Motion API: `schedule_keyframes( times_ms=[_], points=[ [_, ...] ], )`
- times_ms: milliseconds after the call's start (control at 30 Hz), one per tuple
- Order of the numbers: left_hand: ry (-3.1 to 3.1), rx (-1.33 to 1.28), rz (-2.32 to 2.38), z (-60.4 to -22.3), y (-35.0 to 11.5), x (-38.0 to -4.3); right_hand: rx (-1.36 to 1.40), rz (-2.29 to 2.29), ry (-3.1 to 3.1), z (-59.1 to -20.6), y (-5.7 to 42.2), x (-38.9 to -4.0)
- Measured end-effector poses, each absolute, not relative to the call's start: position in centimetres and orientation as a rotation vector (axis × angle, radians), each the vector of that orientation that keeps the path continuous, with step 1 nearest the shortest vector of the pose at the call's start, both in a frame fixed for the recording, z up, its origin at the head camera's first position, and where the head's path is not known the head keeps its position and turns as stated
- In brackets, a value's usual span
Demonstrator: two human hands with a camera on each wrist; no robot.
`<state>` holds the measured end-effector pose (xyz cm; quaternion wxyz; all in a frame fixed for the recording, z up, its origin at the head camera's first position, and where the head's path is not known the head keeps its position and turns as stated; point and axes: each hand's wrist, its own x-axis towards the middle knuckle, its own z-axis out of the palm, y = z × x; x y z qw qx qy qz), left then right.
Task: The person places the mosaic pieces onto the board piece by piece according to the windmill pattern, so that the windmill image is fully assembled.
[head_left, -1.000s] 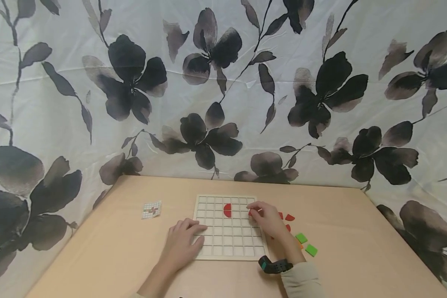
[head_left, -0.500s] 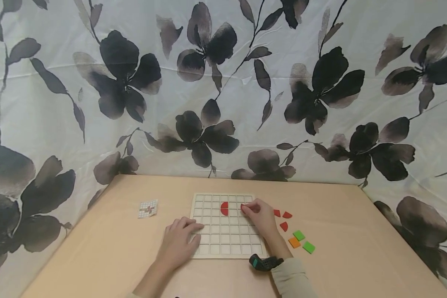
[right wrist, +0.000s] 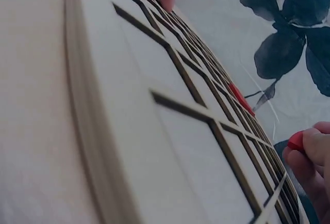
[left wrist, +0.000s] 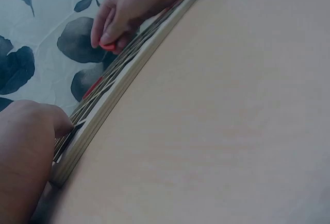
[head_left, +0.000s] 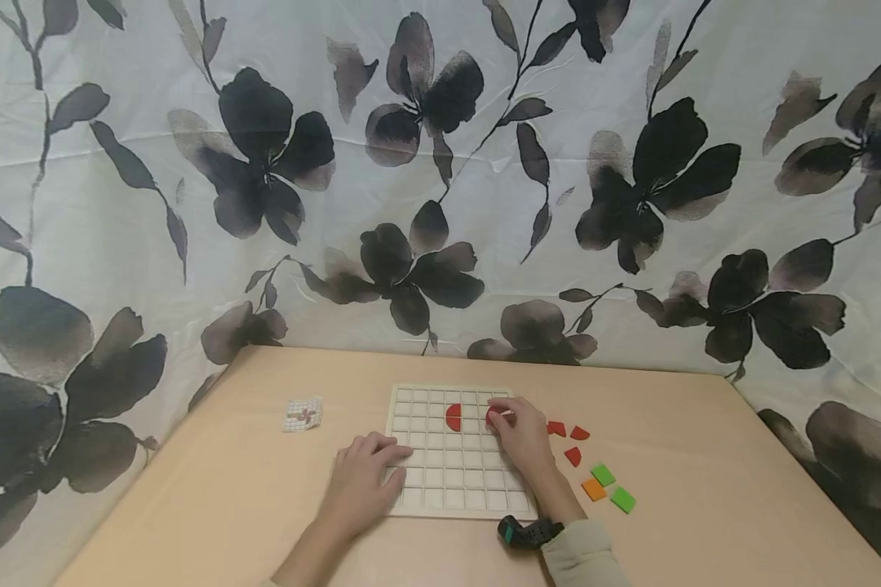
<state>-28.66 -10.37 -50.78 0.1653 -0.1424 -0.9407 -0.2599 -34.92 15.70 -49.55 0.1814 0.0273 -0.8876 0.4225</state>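
Near the back left corner of the tabletop (head_left: 205, 489) lies a card (head_left: 303, 414), its gridded print too small to make out. The left hand (head_left: 364, 483), fingers relaxed, rests on a grid board's (head_left: 451, 477) left edge; near the board's right edge, the right hand (head_left: 524, 434) pinches a partly hidden red piece (head_left: 490, 416).

Gridded pale cream is being shown by the board (head_left: 444, 481), red by its half-disc (head_left: 453, 412), the held piece (right wrist: 295, 140) and the loose pieces (head_left: 580, 433). Green is being shown by two squares (head_left: 622, 499), orange by one tile (head_left: 594, 489), light tan by the desk (head_left: 690, 465). Blackish, grey-brown flowers are being carried by the whitish cloth (head_left: 323, 187), a reddish-brown motif by the gridded card (head_left: 303, 414).
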Motion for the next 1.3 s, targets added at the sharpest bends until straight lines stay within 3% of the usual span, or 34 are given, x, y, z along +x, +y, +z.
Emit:
schedule_keyframes(
  times_ms=[367, 1300],
  points=[
    [-2.669, -0.414, -0.753, -50.7, -10.2, -28.6, -0.028, 1.332, -2.520, -50.1, 14.8, -35.0],
    [-2.653, -0.418, -0.724, -51.0, -10.2, -28.7, 0.165, 1.127, -2.611, -50.2, 14.6, -34.7]
  ],
)
